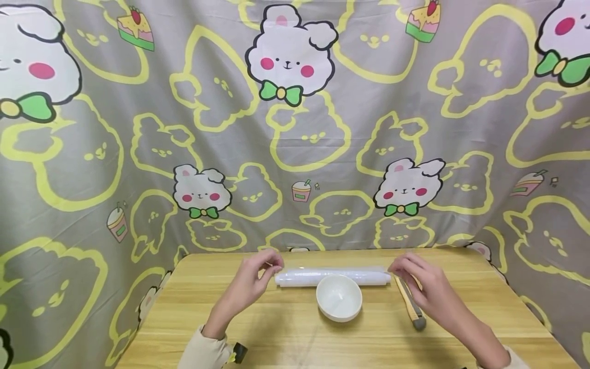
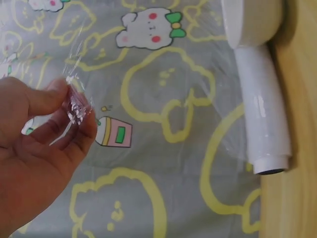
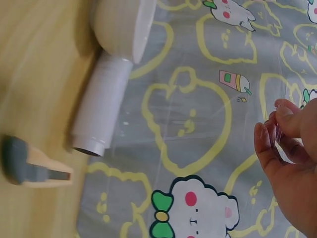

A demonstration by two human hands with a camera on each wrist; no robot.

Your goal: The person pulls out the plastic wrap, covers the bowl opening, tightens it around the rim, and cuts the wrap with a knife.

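Near patterned cloth (image 1: 295,128), roll (image 1: 297,280) on table (image 1: 359,343).

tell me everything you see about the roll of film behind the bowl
The roll of film is a long, whitish cylinder with a glossy, plastic-looking surface and a narrower, hollow tube showing at each end. It lies on its side on the wooden table, crosswise behind the white bowl, which hides part of it; whether they touch is unclear. Transparent film, seemingly drawn off it, is pinched in the left hand and right hand.

Clear crinkled film (image 2: 78,106), held up, white roll (image 1: 297,279) lying behind bowl (image 1: 339,302)
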